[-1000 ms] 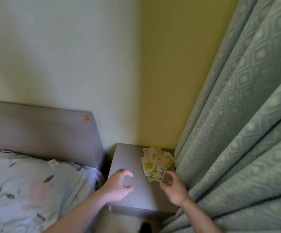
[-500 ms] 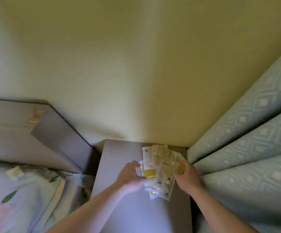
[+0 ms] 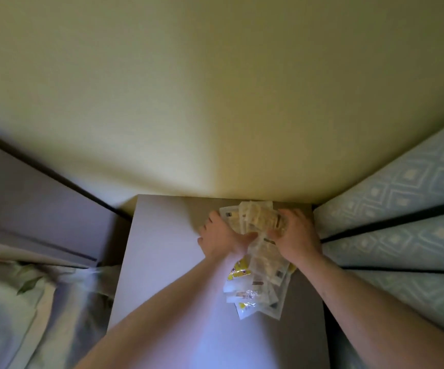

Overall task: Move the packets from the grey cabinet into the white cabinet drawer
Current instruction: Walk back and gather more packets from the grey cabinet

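Fingers (image 3: 291, 218) of the right hand (image 3: 298, 239) curl over the far right edge of the packets (image 3: 258, 265), pinching the upper part of the pile. Left hand (image 3: 222, 239) comes in from the other side: its thumb presses across onto the pile toward the right hand. Whether its fingers are under the packets or just flat against the edge, can't tell. Reads as a two-handed gather of the top of the stack.

Packets sit loose and fanned, overlapping, on top of the grey cabinet (image 3: 167, 262), between and below both hands. Lower part of the pile trails toward the camera, past the wrists, not held by either hand. A few yellow-printed ones show beneath the left wrist.

Outward: wall just beyond the fingers, curtain (image 3: 401, 230) right of the right hand, bed with patterned pillow (image 3: 16, 302) well left of the left hand.

Progress estimate: at the start. Nothing lifted clear; all visible packets lie on the grey top. White cabinet and its drawer not in view. Left: gather, lift, carry, drop in drawer, probably more than one trip or a regrip for the trailing ones.
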Motion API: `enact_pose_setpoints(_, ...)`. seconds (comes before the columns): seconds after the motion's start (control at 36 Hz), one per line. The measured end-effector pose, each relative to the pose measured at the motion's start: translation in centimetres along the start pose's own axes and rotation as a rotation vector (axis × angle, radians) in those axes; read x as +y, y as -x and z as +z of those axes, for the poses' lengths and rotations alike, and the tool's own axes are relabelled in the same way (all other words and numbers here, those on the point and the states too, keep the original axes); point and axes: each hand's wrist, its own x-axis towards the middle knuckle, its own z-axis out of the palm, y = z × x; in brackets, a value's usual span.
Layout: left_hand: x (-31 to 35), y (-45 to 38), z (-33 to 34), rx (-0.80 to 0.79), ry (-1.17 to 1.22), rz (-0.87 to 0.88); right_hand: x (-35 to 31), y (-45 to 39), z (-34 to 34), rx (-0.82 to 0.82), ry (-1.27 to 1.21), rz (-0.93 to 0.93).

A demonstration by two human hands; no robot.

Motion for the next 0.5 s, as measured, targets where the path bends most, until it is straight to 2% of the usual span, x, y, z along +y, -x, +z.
enact_pose_setpoints(0.11, 0.2, -0.3, 0.4, 0.0, 0.042, 0.008, -0.1, -0.3, 0.5, 0.007, -0.028, 0.043)
enact_pose_setpoints(0.31, 0.0, -0.1, -1.3, -0.14, 0.034, 0.002, -0.5, -0.4, 0.3, -0.085, -0.028, 0.091)
enact_pose_setpoints(0.42, -2.5, -0.9, -2.3, -0.169, 0.183, -0.05, -0.5, 0.5, -0.2, -0.126, 0.044, 0.089)
enact_pose_setpoints(0.5, -4.7, -1.0, -3.7, -0.162, 0.269, -0.015, 0.0, 1.4, -0.6, -0.123, 0.036, 0.083)
